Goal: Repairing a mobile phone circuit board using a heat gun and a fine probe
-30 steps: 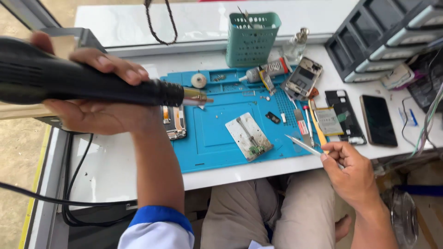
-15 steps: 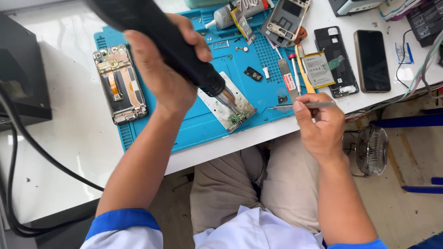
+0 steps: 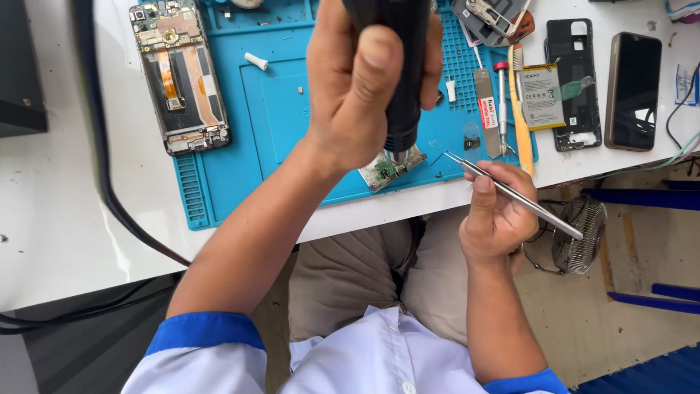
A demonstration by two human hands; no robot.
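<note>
Left hand: the left hand is wrapped tight around the black hot-air handle, thumb on top, nozzle pointing down at the small circuit board.
Nozzle and board: the nozzle tip hangs right over the board; whether it touches cannot be told. The board lies near the front edge of the blue work mat.
Right hand: the right hand pinches metal tweezers between thumb and fingers. Their points aim at the board from its right side, near it but apart.
What changed: a second ago the handle was lifted far over to the left, away from the mat, and the tweezers waited beside the mat's front corner. Half a second ago the nozzle was already dropping onto the board. Now it stands more upright above it, and the view has closed in.
What that means: judged from this, heat is being put on the board while the tweezers stand ready at a part on it.
Further out, left: an opened phone frame rests on the mat's left edge.
Further out, right: a screwdriver, a battery, a black back cover and a dark phone lie on the white table.
Floor: a small fan sits below the table edge.
</note>
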